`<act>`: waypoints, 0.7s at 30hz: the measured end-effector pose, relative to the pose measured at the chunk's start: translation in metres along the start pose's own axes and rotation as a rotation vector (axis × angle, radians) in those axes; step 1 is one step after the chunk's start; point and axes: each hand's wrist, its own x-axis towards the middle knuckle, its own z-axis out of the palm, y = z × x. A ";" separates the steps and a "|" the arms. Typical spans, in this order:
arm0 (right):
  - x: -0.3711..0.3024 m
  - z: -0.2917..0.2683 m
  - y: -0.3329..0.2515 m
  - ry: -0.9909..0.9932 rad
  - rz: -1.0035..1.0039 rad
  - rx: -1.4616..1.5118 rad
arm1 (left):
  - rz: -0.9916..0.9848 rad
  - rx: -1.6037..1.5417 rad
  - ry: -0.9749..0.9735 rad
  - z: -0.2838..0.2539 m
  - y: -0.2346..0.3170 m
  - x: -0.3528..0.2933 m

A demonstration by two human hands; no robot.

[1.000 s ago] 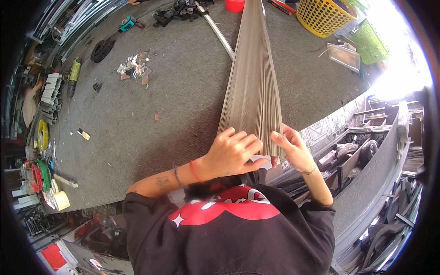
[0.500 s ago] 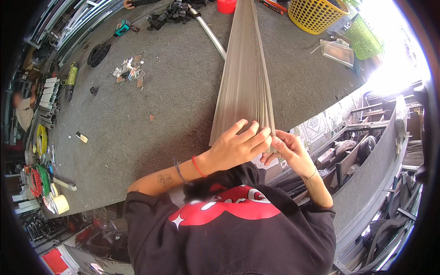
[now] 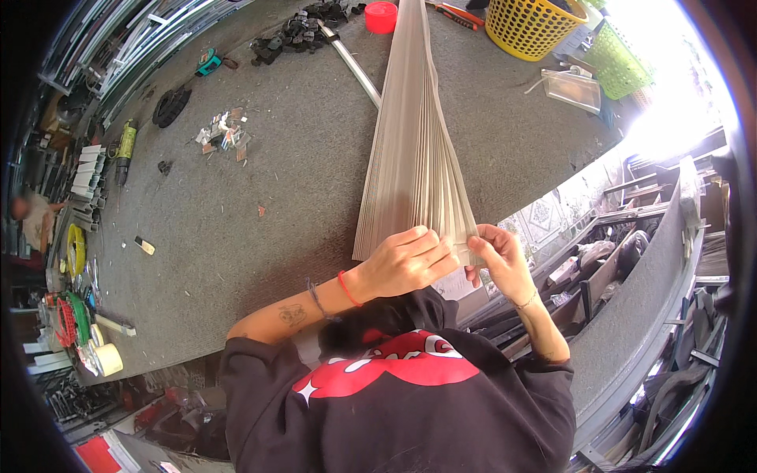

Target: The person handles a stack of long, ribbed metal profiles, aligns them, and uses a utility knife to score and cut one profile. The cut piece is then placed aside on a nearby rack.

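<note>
A long stack of grey-brown pleated mesh (image 3: 394, 150) lies lengthwise on the carpeted table, its near end at the table edge before me. Pleats along its right side are fanned apart at this end. My right hand (image 3: 505, 258) pinches the outer right corner of the mesh between thumb and fingers. Just left of it, my left hand (image 3: 408, 260) rests over the near end with fingers curled in on the pleats; its fingertips are partly hidden.
Beyond the mesh are a red round container (image 3: 381, 19), a pale metal strip (image 3: 356, 67) and a yellow basket (image 3: 530, 33). Small scraps (image 3: 225, 135), a drill (image 3: 124, 151) and a tape measure (image 3: 208, 62) lie leftward. Racks of metal profiles (image 3: 126, 47) stand far left.
My left fingers, spread over the pleats before, have curled in on them. The right-hand pleats have opened wider, and my right hand still holds the corner. The view has shifted slightly.
</note>
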 end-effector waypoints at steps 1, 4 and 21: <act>-0.002 0.001 0.001 -0.003 -0.006 0.012 | 0.000 0.006 -0.010 -0.001 0.001 -0.002; -0.006 0.006 0.005 -0.038 -0.014 0.056 | -0.004 0.007 -0.053 -0.009 0.003 -0.006; 0.004 0.092 0.022 -0.600 -0.361 -0.792 | -0.811 0.463 -0.269 0.001 -0.049 -0.010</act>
